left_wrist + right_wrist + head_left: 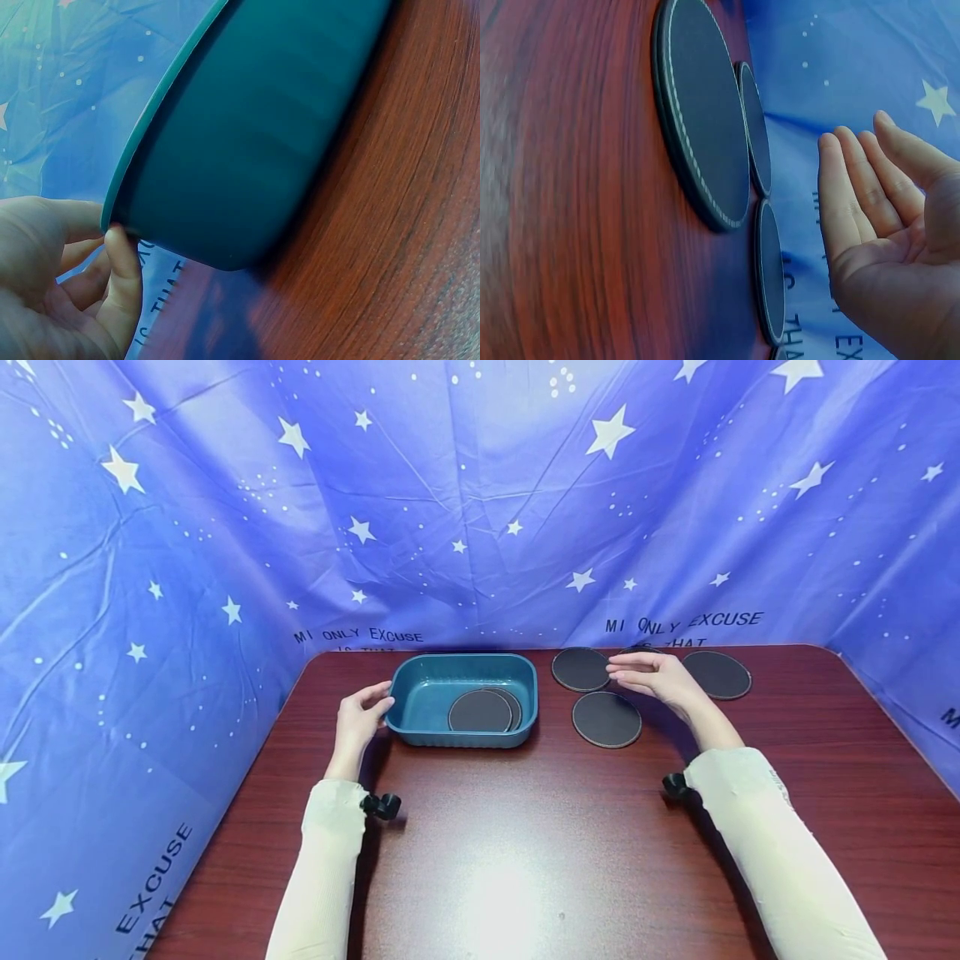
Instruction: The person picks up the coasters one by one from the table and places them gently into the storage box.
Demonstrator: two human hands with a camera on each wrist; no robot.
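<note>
A teal rectangular basin [462, 740] stands on the table, and its outer wall [247, 150] fills much of the left wrist view. My left hand [361, 717] pinches its rim at the left end between thumb and fingers. Inside lie two overlapping black round coasters [480, 712], toward the right. My right hand [656, 677] hovers over more coasters, its fingers extended and nothing held. Under and around it are a back coaster [579, 669], a front coaster [607, 720] with pale edge stitching, and a right coaster [717, 675]. Another coaster [637, 650] is mostly hidden behind the fingers.
The dark red wooden table [480, 835] reflects a bright glare near its front. A blue curtain [465, 485] with white stars hangs close behind the table's back edge and along both sides. Black camera mounts sit on both wrists.
</note>
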